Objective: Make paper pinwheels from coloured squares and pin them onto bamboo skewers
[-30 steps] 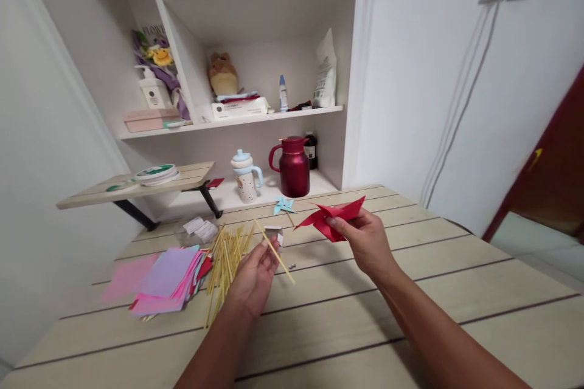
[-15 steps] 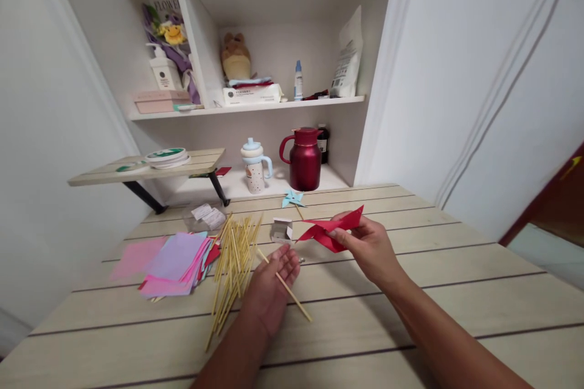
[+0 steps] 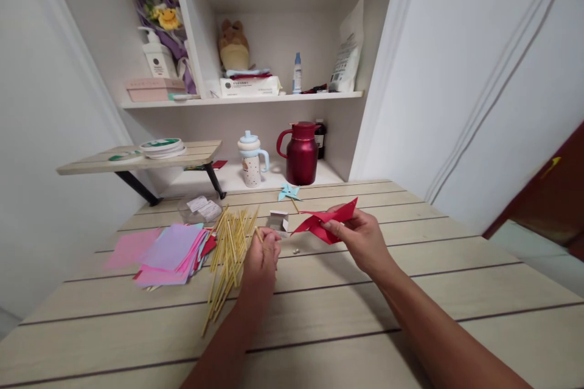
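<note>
My right hand (image 3: 368, 242) pinches a red paper pinwheel (image 3: 322, 222) between thumb and fingers, above the table. Closed around a thin wooden stick (image 3: 258, 233) is my left hand (image 3: 260, 261); most of the stick is hidden by the hand, with one end showing above the fingers. Just left of that hand lies a loose pile of similar sticks (image 3: 230, 243). Small shiny pieces (image 3: 296, 251), too small to name, rest on the tabletop between the hands. Behind them stands a small open box (image 3: 279, 222). A light blue pinwheel (image 3: 289, 192) on a stick lies farther back.
Colored paper sheets (image 3: 171, 249) are stacked at the left, near a clear plastic container (image 3: 199, 209). A small raised shelf (image 3: 201, 152) carries rolls of tape (image 3: 162, 147). At the back stand a cup with a handle (image 3: 252, 164) and a red jug (image 3: 302, 155).
My left hand has turned and its fingers have curled in around the stick, moving slightly left. The right hand keeps the red pinwheel. The view has shifted a little.
</note>
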{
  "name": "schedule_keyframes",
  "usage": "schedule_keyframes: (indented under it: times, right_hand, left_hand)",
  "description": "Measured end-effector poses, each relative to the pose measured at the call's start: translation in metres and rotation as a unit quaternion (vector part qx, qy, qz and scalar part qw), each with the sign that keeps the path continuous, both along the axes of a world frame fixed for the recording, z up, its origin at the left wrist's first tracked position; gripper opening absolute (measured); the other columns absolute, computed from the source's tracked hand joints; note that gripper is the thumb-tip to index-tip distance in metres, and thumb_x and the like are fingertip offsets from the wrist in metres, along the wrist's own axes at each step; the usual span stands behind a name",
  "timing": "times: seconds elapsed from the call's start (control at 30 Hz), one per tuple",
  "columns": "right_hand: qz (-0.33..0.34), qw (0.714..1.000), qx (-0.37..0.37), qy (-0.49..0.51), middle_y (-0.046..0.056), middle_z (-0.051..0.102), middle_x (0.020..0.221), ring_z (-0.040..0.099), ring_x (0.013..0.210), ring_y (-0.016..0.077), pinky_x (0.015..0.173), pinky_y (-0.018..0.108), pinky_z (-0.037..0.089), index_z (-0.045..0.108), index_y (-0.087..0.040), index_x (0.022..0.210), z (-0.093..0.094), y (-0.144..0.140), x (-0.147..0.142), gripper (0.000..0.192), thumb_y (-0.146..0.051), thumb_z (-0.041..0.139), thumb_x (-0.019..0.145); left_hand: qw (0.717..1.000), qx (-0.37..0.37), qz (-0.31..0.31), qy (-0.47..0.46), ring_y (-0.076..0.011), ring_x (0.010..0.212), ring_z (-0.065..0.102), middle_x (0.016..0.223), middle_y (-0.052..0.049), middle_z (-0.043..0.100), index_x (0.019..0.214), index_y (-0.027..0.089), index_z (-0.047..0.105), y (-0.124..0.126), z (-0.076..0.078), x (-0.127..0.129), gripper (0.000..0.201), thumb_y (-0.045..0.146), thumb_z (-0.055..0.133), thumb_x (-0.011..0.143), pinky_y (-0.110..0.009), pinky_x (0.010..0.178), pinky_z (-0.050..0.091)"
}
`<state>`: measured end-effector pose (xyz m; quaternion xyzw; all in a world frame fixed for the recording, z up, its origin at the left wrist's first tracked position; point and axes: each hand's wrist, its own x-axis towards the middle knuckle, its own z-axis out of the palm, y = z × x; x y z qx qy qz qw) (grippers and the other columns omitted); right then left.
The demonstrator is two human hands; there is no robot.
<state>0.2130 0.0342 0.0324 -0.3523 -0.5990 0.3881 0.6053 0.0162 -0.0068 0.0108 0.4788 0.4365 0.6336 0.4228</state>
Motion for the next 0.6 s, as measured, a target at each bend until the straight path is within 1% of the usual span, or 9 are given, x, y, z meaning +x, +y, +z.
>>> schedule_keyframes:
  times: [0.17, 0.3, 0.4, 0.5, 0.6]
  right_hand:
    - [-0.004, 1.0, 0.001, 0.013, 0.002, 0.072, 0.078, 0.063, 0.072, 0.0166, 0.066, 0.029, 0.05, 0.072, -0.019, 0.083, 0.001, 0.0, 0.001, 0.018, -0.033, 0.079, 0.074]
    - [0.008, 1.0, 0.001, 0.01, 0.002, 0.072, 0.078, 0.062, 0.071, 0.0163, 0.066, 0.029, 0.05, 0.072, -0.019, 0.083, 0.003, -0.002, 0.0, 0.018, -0.034, 0.078, 0.076]
    - [0.025, 1.0, 0.004, -0.006, 0.002, 0.071, 0.078, 0.062, 0.071, 0.0169, 0.066, 0.03, 0.049, 0.071, -0.018, 0.082, 0.005, -0.003, -0.002, 0.018, -0.034, 0.076, 0.077]
    - [0.034, 0.999, 0.018, -0.02, 0.003, 0.07, 0.079, 0.061, 0.071, 0.0173, 0.064, 0.03, 0.049, 0.07, -0.018, 0.08, 0.007, -0.005, -0.003, 0.017, -0.034, 0.075, 0.078]
    - [0.041, 0.997, 0.05, -0.053, 0.003, 0.069, 0.079, 0.061, 0.071, 0.0172, 0.064, 0.03, 0.049, 0.069, -0.018, 0.08, 0.011, -0.009, -0.003, 0.012, -0.03, 0.071, 0.082]
  left_hand:
    - [0.997, -0.016, -0.02, 0.068, -0.0103, 0.047, 0.038, 0.056, 0.009, 0.043, 0.094, 0.021, 0.049, -0.001, -0.01, 0.007, 0.019, 0.039, 0.046, 0.093, -0.023, 0.05, 0.032]
    - [0.995, -0.035, -0.04, 0.087, -0.0111, 0.05, 0.041, 0.056, 0.008, 0.043, 0.097, 0.02, 0.05, 0.0, -0.015, 0.011, 0.021, 0.04, 0.045, 0.092, -0.023, 0.051, 0.033]
    - [0.994, -0.052, -0.05, 0.079, -0.0096, 0.046, 0.032, 0.054, 0.01, 0.036, 0.104, 0.02, 0.048, 0.0, -0.014, 0.013, 0.028, 0.046, 0.04, 0.094, -0.022, 0.046, 0.026]
    - [0.994, -0.063, -0.061, 0.068, -0.0087, 0.042, 0.02, 0.051, 0.012, 0.029, 0.108, 0.021, 0.046, -0.004, -0.007, 0.014, 0.036, 0.052, 0.036, 0.094, -0.021, 0.041, 0.017]
    - [0.996, -0.054, -0.047, 0.061, -0.0083, 0.041, 0.018, 0.05, 0.012, 0.028, 0.108, 0.022, 0.047, -0.006, 0.002, 0.007, 0.036, 0.053, 0.038, 0.093, -0.02, 0.039, 0.015]
